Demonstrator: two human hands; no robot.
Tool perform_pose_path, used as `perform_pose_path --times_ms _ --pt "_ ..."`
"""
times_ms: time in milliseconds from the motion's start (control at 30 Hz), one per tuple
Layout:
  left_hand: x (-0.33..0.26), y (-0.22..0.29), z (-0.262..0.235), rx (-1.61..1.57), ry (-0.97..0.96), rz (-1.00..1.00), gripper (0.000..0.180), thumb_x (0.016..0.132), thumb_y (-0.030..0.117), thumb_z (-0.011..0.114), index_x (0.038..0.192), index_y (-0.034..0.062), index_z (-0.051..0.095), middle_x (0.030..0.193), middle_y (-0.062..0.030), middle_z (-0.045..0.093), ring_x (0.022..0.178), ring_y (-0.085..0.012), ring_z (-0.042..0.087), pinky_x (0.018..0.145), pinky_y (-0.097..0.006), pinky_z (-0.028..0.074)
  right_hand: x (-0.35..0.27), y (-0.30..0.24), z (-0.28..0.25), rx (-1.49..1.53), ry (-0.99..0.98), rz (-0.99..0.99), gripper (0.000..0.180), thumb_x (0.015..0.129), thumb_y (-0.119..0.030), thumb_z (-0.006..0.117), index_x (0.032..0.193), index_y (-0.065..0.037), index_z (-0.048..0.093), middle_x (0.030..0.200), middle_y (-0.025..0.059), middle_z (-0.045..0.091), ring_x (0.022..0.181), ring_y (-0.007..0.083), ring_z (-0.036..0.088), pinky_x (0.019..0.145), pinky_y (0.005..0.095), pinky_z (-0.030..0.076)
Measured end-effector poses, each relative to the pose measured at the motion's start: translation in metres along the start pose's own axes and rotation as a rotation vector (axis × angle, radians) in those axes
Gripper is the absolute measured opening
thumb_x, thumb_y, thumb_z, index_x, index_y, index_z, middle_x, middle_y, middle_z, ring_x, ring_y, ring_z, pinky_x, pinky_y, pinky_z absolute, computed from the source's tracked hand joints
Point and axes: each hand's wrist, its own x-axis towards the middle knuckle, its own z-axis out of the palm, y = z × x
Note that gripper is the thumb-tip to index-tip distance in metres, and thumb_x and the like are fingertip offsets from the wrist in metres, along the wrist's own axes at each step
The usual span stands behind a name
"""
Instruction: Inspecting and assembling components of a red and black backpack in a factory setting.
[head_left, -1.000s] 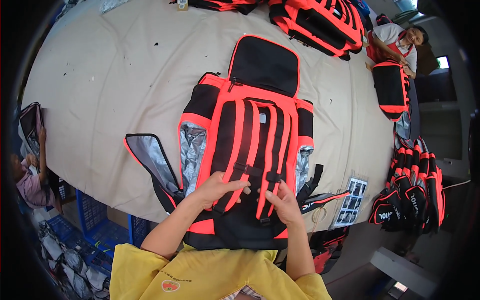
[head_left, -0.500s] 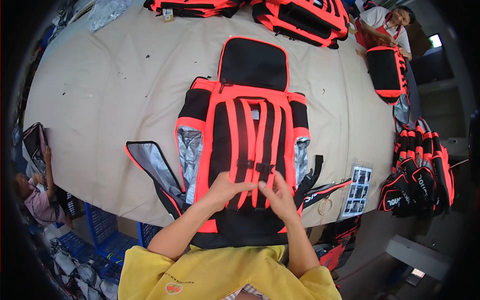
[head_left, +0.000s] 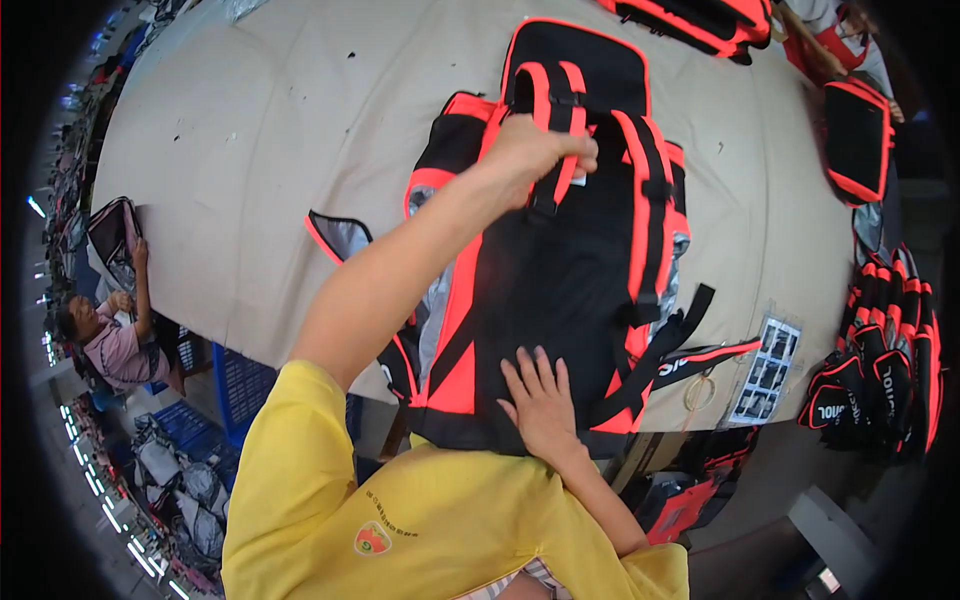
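Note:
A black and neon-coral backpack [head_left: 540, 260] lies on the table with its back panel up and its top flap folded outward. My left hand [head_left: 545, 155] reaches to the upper part of the panel, its fingers curled round the left shoulder strap [head_left: 540, 95], which is flipped up toward the flap. The right shoulder strap [head_left: 655, 200] lies along the other side of the panel. My right hand [head_left: 543, 405] rests flat on the lower black panel, fingers spread, holding nothing. A loose black webbing strap [head_left: 650, 360] runs beside it at the lower right.
The beige cloth-covered table [head_left: 230, 200] spreads around the pack. A picture sheet [head_left: 768, 370] is fixed near its edge. More bags [head_left: 880, 350] hang at the right, and others [head_left: 700, 25] lie at the back. People work at the left and far right; blue crates [head_left: 240, 390] stand below.
My left hand has gone from the strap buckles up to the top of the panel, flipping the left strap upward. My right hand has let go and lies flat. The straps are now apart.

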Motion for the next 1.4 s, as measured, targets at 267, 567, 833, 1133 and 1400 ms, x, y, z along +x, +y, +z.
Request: perform_pose_path --times_ms 267,567,833,1133,1400 --pt "-0.003 -0.017 -0.015 0.035 -0.017 0.047 0.018 0.087 0.006 0.084 0.096 -0.0079 0.076 0.087 -0.0136 0.078 0.074 -0.0183 0.078 0.069 -0.028 0.065 -0.001 0.0 0.002 0.084 0.044 0.047 0.06 0.101 -0.04 0.07 0.153 -0.012 0.056 0.161 0.0149 0.05 0.156 0.0366 0.035 0.128 0.0579 0.026" --pt "-0.064 -0.051 -0.059 0.161 -0.056 -0.049 0.033 0.09 0.02 0.088 0.108 -0.0021 0.073 0.097 -0.0126 0.077 0.082 -0.02 0.078 0.069 -0.031 0.064 -0.034 0.012 -0.049 0.496 0.306 0.276 0.028 0.096 -0.017 0.079 0.118 0.0 0.071 0.114 0.0117 0.074 0.092 0.0251 0.073 0.08 0.0355 0.059" --pt "-0.15 -0.11 -0.023 -0.077 -0.113 -0.234 0.039 0.088 0.017 0.09 0.12 0.0002 0.074 0.109 -0.0083 0.078 0.099 -0.0194 0.075 0.087 -0.034 0.061 0.003 0.066 -0.071 0.498 0.175 0.395 0.045 0.093 -0.026 0.084 0.124 0.002 0.067 0.09 0.0195 0.07 0.069 0.0314 0.067 0.069 0.0437 0.053" --pt "-0.142 -0.05 0.029 0.22 0.183 0.055 0.036 0.079 0.015 0.092 0.11 0.0016 0.078 0.105 -0.0089 0.079 0.091 -0.0222 0.076 0.084 -0.038 0.061 -0.064 0.016 -0.056 0.161 0.424 -0.156 0.059 0.085 -0.022 0.085 0.138 -0.005 0.064 0.142 0.0183 0.064 0.128 0.0351 0.063 0.108 0.0482 0.049" --pt "-0.116 -0.012 0.044 -0.019 0.196 0.156 0.037 0.085 0.01 0.09 0.114 -0.0063 0.073 0.103 -0.0142 0.08 0.083 -0.0226 0.079 0.075 -0.038 0.067 -0.133 0.033 -0.008 0.071 0.142 -0.283 0.075 0.089 -0.033 0.08 0.153 -0.003 0.054 0.16 0.0162 0.053 0.153 0.0306 0.046 0.127 0.0487 0.033"
